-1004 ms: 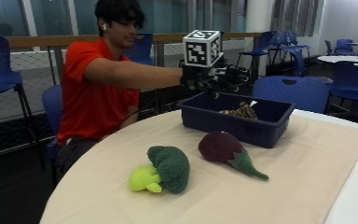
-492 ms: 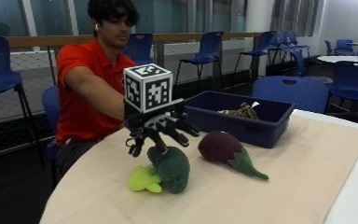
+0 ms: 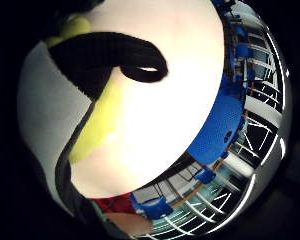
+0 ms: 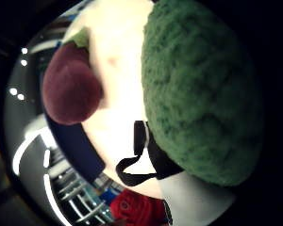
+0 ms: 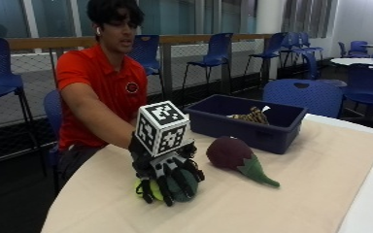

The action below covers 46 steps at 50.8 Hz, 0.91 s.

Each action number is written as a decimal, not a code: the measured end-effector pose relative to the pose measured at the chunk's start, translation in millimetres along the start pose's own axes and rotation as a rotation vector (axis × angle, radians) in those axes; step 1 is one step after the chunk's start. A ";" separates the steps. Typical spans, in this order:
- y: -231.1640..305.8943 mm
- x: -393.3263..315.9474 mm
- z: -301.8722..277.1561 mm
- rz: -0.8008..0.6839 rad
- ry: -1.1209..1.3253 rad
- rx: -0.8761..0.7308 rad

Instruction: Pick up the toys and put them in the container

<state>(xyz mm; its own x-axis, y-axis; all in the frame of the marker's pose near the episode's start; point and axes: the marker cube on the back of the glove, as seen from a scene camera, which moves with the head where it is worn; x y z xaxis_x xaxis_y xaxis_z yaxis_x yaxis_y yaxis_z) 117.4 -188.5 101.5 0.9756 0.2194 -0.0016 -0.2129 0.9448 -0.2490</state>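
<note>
A plush broccoli toy, dark green with a yellow-green stalk, lies on the beige tablecloth near the front edge. My gloved right hand sits on top of it, fingers curled down round its green head. That head fills much of the thumb side palm view, and the yellow stalk shows in the little finger side view. A purple eggplant toy with a green stem lies just to the right, apart from the hand. Behind it stands the dark blue container, with a striped toy inside.
The beige cloth covers the round table, with its white edge at the right. A blue chair stands close behind the container. More blue chairs and a railing are farther back.
My hand moved from above the container down and left to the broccoli toy, then settled on it, and its spread fingers curled round the green head.
</note>
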 end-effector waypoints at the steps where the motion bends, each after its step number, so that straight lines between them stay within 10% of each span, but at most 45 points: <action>1: 0.5 -0.1 -0.1 -0.002 0.008 -0.002; 26: 49.2 -32.7 -55.5 -0.063 -0.109 0.223; 46: 112.4 -225.7 -159.0 -0.370 -0.092 0.331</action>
<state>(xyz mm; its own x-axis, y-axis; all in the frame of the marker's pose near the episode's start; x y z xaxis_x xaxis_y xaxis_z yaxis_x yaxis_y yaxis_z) -118.3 -170.5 -80.1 0.9834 -0.1383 0.1175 0.1264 0.9866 0.1034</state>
